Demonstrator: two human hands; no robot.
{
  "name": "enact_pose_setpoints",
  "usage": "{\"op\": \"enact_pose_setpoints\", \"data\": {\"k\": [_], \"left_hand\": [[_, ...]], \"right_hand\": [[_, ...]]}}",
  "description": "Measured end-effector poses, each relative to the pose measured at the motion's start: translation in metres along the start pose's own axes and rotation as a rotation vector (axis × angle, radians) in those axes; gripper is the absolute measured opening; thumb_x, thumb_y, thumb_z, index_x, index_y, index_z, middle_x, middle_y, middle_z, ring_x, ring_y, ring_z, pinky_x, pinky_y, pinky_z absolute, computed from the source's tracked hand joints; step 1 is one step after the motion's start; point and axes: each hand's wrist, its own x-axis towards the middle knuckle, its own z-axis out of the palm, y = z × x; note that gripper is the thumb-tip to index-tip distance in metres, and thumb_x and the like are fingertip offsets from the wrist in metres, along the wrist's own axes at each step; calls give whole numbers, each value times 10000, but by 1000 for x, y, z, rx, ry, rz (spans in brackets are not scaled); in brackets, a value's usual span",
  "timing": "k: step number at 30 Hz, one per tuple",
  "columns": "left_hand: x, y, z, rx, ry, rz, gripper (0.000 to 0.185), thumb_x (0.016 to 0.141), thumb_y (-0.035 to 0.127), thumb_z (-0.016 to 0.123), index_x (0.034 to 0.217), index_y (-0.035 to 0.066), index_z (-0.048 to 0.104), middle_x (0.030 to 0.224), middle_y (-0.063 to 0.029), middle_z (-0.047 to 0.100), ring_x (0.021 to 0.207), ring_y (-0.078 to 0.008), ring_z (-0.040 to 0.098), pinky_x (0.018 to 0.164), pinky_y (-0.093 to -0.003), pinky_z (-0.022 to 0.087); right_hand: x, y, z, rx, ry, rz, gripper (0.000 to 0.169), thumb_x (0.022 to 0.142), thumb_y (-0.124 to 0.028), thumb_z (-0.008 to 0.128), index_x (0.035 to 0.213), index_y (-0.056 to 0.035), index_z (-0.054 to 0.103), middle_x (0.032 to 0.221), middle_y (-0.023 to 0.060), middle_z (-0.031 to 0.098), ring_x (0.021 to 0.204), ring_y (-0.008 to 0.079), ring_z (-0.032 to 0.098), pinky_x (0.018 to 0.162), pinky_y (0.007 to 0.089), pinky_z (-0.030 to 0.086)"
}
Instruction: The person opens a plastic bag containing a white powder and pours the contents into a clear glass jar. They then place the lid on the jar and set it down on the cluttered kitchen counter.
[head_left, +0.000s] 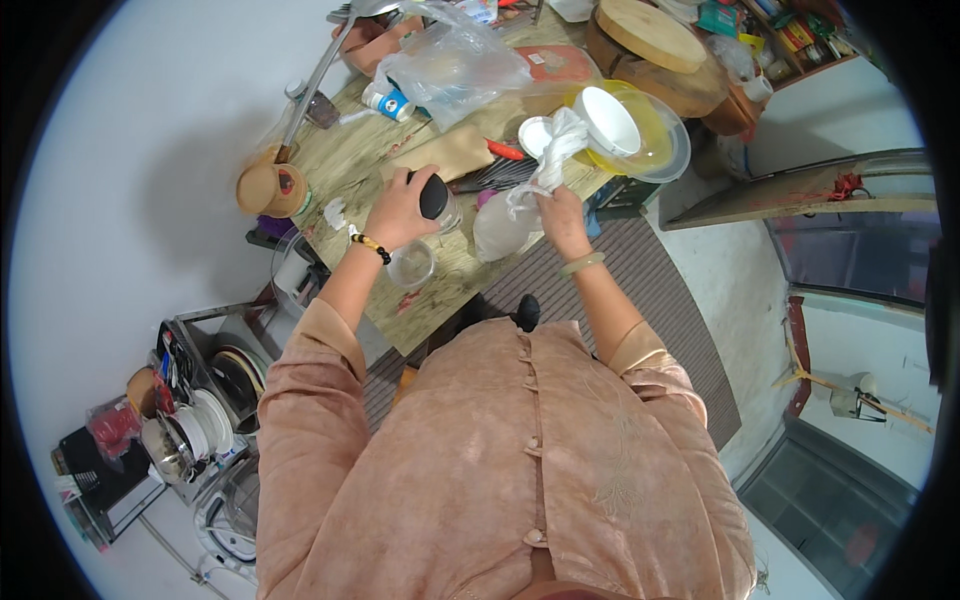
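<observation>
My left hand grips a clear jar with a black lid, tilted above the wood-patterned table. Just below that hand, a round clear plastic container rests on the table. My right hand holds a white translucent plastic bag near its gathered neck; the bag looks filled with something pale, and its twisted top rises past my fingers. Between the hands and farther back lie a brown paper packet, a red chili pepper and a dark striped bag.
A white bowl sits in a yellow and clear basin at the table's right. Round wooden boards stand behind. A paper tub is at the left edge, a blue-and-white cup farther back. A dish rack stands lower left.
</observation>
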Motion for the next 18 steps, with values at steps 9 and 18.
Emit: {"op": "enact_pose_setpoints", "data": {"k": [9,18], "left_hand": [[-39,-49,-37,-476,158,-152,841,587,338,802,1285,71,418,1172,-163,512,1097,-283,515,928,-339,409],[-81,-28,-44,-823,234,-61,796,615,244,806,1278,65,404,1157,-109,501,1046,-232,508,919,-340,406]], "right_hand": [[-26,-8,7,264,-165,27,364,725,-126,719,1051,-22,595,916,114,654,852,207,626,766,327,491],[-46,-9,-19,358,-115,28,661,676,-87,747,1251,-3,433,1161,127,557,1073,208,530,877,326,443]]}}
